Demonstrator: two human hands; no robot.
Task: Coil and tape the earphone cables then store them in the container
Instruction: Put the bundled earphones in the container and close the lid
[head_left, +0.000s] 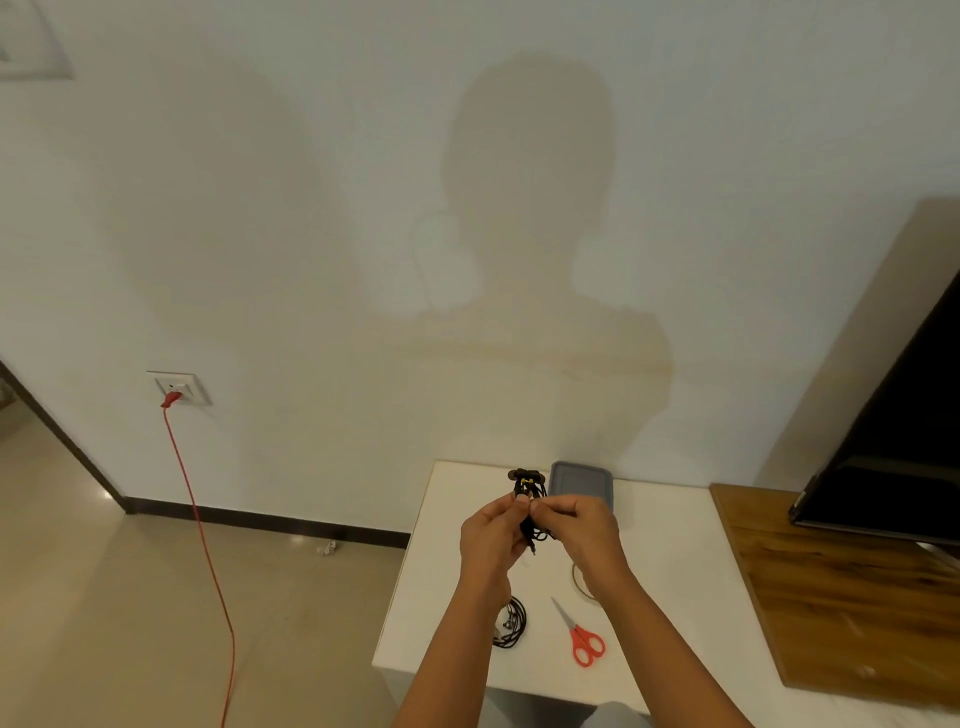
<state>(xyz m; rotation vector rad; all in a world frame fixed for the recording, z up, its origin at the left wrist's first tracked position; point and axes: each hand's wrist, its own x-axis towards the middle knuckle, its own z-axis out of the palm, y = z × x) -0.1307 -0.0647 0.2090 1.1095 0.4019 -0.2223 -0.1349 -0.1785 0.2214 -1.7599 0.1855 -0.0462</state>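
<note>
Both my hands are raised over the white table (675, 582) and pinch one coiled black earphone cable (529, 488) between them. My left hand (491, 540) grips the bundle from the left, my right hand (582, 530) from the right. The earbuds stick up above my fingers and the plug end hangs below. A second black earphone cable (511, 623) lies loosely coiled on the table near my left forearm. The grey container (582, 480) stands at the table's far edge, just behind my right hand. A tape roll (579, 579) is partly hidden under my right wrist.
Red-handled scissors (582, 636) lie near the table's front edge. A wooden surface (831, 587) adjoins the table on the right, with a dark screen (893, 457) leaning above it. A red cord (208, 545) runs from a wall socket (179, 388) down to the floor at left.
</note>
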